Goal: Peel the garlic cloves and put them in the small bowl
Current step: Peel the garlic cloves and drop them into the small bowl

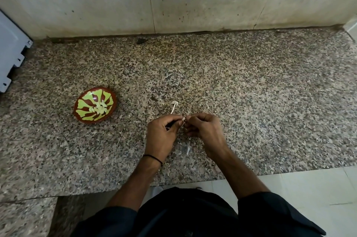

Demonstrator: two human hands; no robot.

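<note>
A garlic clove (183, 118) was pinched between the curled fingertips of the left hand (162, 132) and the right hand (202, 126), well right of the small bowl (114, 97), which held peeled cloves (99, 109). If the skin tore suddenly, the clove could slip free and skitter across the desk (251, 101), farther from that bowl.

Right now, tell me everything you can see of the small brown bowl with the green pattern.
The small bowl, glossy brown with light-green petal-shaped patches inside, sits upright on the speckled granite counter, left of the left hand. A heap of peeled garlic cloves lies at its centre. Nothing else touches it.
</note>
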